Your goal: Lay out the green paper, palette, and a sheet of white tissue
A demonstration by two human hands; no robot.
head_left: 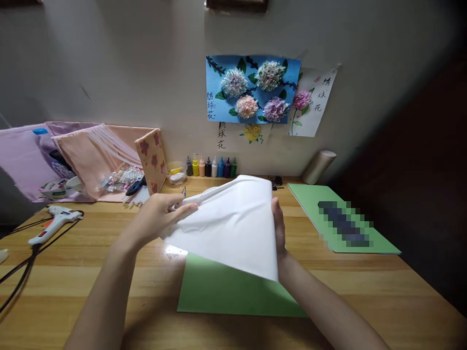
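Observation:
A folded white sheet [233, 218], soft and slightly creased, is held up above the table between both hands. My left hand [164, 214] pinches its left edge, thumb on top and fingers underneath or behind. At the right edge, my right hand [280, 228] grips the sheet with the thumb showing and the other fingers hidden behind it. Below the sheet a green sheet of paper [233, 291] lies flat on the wooden table, partly covered from view by the white one.
A white glue gun [54, 226] with black cords lies at left. Fabric-covered boxes [109, 150] hold beads and tools. Several paint bottles [207, 166] line the wall beside a clear cup [175, 173]. At right are another green sheet [310, 199] and a roll [318, 166].

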